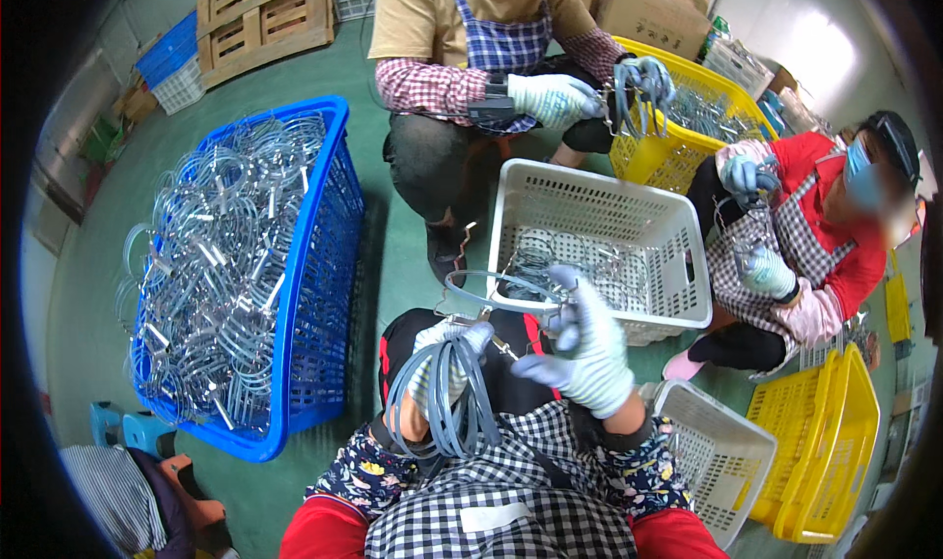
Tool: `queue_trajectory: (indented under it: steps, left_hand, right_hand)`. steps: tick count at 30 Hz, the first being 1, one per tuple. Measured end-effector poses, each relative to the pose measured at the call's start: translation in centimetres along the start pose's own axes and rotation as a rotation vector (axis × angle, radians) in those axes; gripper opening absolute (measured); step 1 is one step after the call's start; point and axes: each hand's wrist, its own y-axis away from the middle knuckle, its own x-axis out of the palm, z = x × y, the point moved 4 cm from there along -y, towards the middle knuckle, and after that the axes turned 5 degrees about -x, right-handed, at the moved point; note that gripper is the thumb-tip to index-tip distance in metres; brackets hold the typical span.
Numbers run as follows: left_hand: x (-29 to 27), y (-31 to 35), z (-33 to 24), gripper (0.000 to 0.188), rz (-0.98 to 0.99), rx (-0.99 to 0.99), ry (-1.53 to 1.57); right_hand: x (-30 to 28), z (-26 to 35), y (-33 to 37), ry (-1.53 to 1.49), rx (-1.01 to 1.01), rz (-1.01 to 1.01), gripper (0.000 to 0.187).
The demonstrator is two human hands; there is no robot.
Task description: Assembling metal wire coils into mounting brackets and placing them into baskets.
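Note:
My left hand point(441, 361), in a pale striped work glove, is closed on a bundle of grey plastic-covered loops point(454, 417) hanging over my lap. Metal fittings point(503, 348) stick out between the two hands. My right hand point(592, 351), gloved alike, is raised to the right with thumb and index finger spread. A single grey loop point(481, 278) arcs from its curled fingers toward the left; exactly how they grip it is partly hidden. Behind the hands stands a white crate point(601, 188) with some metal-fitted loops point(550, 259) lying inside.
A blue basket point(316, 264) heaped with similar loops stands left. Opposite, a co-worker point(471, 78) holds loops beside a yellow basket point(638, 151); another co-worker point(835, 235) sits right. Nearer right are a smaller white crate point(722, 451) and stacked yellow crates point(820, 441).

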Motion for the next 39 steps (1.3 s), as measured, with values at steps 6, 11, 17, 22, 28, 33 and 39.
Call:
queue_trajectory:
  steps: [6, 11, 17, 22, 28, 33, 39]
  left_hand:
    - [1.5, -0.2, 0.7, 0.032, 0.028, 0.032, 0.144]
    - [0.9, -0.3, 1.2, 0.034, -0.007, 0.067, 0.094]
    - [0.5, -0.3, 1.1, 0.038, -0.061, -0.115, 0.093]
    - [0.3, 0.1, 1.0, 0.038, 0.062, 0.078, 0.201]
    - [0.1, -0.9, 2.9, 0.04, 0.023, 0.032, 0.262]
    - [-0.4, -1.2, 2.9, 0.043, 0.086, 0.083, 0.131]
    - [-0.7, -0.2, 1.3, 0.039, 0.041, 0.222, -0.17]
  right_hand:
    - [1.8, -1.2, 1.2, 0.162, -0.196, -0.1, 0.068]
    - [1.6, -1.7, 2.1, 0.206, -0.208, -0.231, 0.06]
    - [2.2, 3.4, 3.4, -0.061, -0.062, 0.318, 0.021]
    - [0.0, 0.7, 3.2, -0.099, 0.229, 0.088, 0.013]
    - [0.0, 0.4, 3.2, -0.185, 0.205, 0.03, 0.023]
    - [2.3, 0.9, 2.9, -0.273, 0.115, 0.483, 0.013]
    - [4.5, 2.1, 3.6, -0.296, 0.126, 0.476, 0.024]
